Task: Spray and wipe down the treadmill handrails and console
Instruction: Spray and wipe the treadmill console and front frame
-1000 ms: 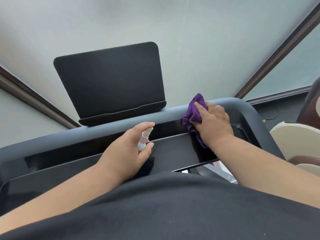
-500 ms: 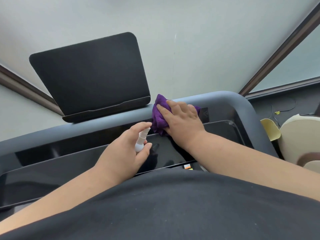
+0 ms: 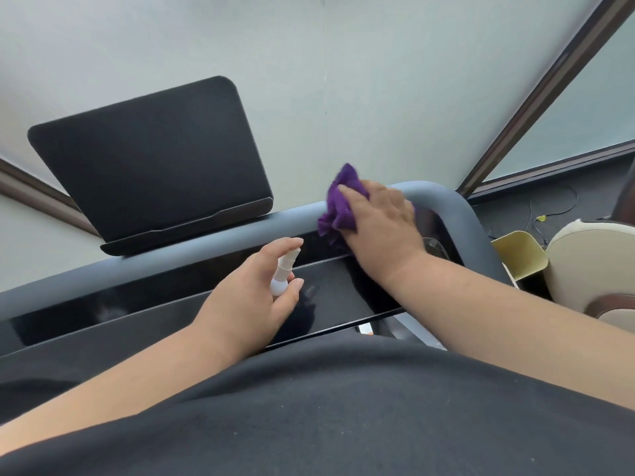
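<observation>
Pale grey wall [image 3: 360, 80] fills the background, crossed by dark brown strips [image 3: 536, 108] at 1 and 9 o'clock. At 10 o'clock a black tilted screen [image 3: 147, 159] stands on the grey handrail [image 3: 443, 201], which runs across and bends down at 3 o'clock. Below it lies the glossy black console [image 3: 154, 304]. The right hand [image 3: 381, 228] presses a crumpled purple cloth [image 3: 338, 204] against the handrail just above the console, its fingers pressed together and flat over the cloth. The left hand [image 3: 251, 304], near the centre, holds a small white spray bottle [image 3: 283, 273], fingers curled around it with the forefinger over the nozzle. At 3 o'clock a yellow bin [image 3: 519, 252] stands beside a cream chair [image 3: 591, 266] on dark floor [image 3: 515, 204], with a thin cable trailing there.
</observation>
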`<state>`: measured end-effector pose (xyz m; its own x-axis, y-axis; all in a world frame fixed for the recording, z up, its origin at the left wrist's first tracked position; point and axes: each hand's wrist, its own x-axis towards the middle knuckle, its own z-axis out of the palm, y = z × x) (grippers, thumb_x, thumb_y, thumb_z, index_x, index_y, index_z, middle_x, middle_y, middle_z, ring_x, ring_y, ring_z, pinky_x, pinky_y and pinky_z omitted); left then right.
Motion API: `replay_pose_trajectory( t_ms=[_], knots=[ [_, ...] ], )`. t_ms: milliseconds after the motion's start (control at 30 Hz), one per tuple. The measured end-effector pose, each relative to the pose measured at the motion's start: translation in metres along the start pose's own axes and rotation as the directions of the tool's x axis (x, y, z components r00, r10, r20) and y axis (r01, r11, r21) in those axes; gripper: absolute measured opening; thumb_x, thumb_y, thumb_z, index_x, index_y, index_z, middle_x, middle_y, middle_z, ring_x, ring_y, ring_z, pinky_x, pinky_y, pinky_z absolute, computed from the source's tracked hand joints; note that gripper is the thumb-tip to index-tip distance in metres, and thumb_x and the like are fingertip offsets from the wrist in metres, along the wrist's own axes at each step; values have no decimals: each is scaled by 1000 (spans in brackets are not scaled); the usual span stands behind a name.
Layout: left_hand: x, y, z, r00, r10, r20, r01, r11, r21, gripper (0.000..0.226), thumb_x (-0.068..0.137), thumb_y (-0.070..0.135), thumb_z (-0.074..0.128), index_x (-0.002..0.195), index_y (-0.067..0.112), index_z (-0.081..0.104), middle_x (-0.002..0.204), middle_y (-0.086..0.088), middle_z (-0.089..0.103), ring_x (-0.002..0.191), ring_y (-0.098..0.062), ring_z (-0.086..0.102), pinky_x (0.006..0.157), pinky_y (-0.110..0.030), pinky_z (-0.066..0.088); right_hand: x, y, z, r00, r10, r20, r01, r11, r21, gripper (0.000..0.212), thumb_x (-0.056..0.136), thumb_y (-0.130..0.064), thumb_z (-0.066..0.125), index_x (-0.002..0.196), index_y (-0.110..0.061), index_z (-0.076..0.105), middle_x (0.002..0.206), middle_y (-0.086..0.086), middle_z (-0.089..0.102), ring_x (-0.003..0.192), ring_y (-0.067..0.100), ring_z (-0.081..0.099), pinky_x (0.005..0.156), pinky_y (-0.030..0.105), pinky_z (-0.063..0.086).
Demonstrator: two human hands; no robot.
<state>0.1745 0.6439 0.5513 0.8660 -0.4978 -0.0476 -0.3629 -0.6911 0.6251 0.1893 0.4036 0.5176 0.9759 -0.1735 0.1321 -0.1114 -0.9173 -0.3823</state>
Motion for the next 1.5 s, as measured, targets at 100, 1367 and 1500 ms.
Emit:
replay_pose_trajectory(
  t_ms=[100,1367,1500],
  knots=[
    [-3,2,0,1000,-3,-7,3,1000,-6,58,86,38,64,130,63,34,99,21,60,81,-1,60,78,-27,48,5,-39,19,983,-175,52,176,984,-28,62,89,-47,58,146,-31,41,148,6,39,127,30,32,103,44,22],
    [95,169,163,818,375,436,-508,827,242,43,97,30,51,128,47,28,110,-1,63,88,-27,62,72,-35,49,-224,104,-83,912,407,43,-407,913,-3,57,74,-47,76,127,-30,64,117,4,62,99,32,57,81,42,50],
    [102,169,167,811,367,456,-514,819,255,42,96,29,50,128,45,28,110,-4,63,87,-29,64,74,-38,52,-219,105,-79,896,443,23,-442,896,-45,54,73,-51,72,123,-33,61,115,3,60,98,30,56,77,44,51]
  ],
)
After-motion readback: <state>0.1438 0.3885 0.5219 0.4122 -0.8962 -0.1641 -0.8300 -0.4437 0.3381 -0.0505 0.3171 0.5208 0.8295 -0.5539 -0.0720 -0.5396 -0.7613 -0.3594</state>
